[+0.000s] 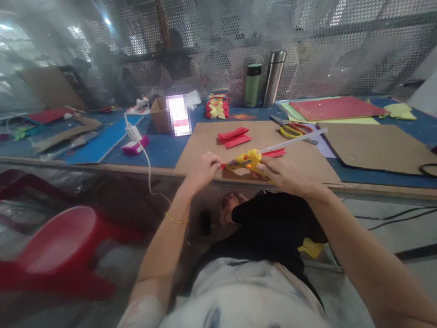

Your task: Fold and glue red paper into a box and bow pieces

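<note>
My right hand (283,174) is wrapped around a yellow hot glue gun (253,157), and a long clear glue stick (298,139) sticks out of its back end. The gun's nozzle points left, close to my left hand (203,171). Between the closed fingertips of that left hand is the end of a red strip (223,166), its material hard to tell. Another red piece (274,153) shows behind the gun, and I cannot tell whether the two are joined. Folded red strips (234,137) lie on the cardboard sheet (200,145) just beyond my hands.
Yellow-handled scissors (293,130) lie to the right, near stacked coloured sheets (338,108) and a second cardboard piece (382,148). Two bottles (252,85) stand at the back. A white cable (148,166) hangs over the table edge at left, near a red stool (57,240).
</note>
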### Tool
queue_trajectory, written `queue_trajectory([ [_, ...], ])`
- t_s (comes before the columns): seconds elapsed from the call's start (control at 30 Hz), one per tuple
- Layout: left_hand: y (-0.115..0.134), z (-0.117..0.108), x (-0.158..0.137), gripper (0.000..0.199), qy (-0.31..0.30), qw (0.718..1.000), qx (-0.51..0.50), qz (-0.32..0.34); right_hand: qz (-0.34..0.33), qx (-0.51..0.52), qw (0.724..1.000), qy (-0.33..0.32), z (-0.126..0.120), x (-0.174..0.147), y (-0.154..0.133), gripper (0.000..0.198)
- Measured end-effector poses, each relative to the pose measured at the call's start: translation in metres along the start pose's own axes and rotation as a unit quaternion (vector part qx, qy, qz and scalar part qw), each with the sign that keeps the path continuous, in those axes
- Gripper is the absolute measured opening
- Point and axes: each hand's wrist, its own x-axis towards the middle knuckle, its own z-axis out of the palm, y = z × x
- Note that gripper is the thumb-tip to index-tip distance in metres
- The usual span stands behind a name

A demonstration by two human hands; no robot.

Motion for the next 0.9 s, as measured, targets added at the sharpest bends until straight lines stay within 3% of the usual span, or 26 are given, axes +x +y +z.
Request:
queue_trajectory([
  [0.5,-0.001,0.002,-0.008,0.025,0.016,0.999,0.008,0.026,0.010,0.018,1.000,0.012,-0.001,-0.005,0.014,0.035],
  [0.73,-0.004,0.005,-0.014,0.030,0.019,0.993,0.093,0.077,0.003,0.005,1.000,0.015,-0.001,-0.008,0.011,0.040],
  [0.9,-0.004,0.009,-0.016,0.029,0.024,0.985,0.148,0.086,-0.010,-0.019,0.998,0.056,-0.011,-0.019,0.010,0.039],
])
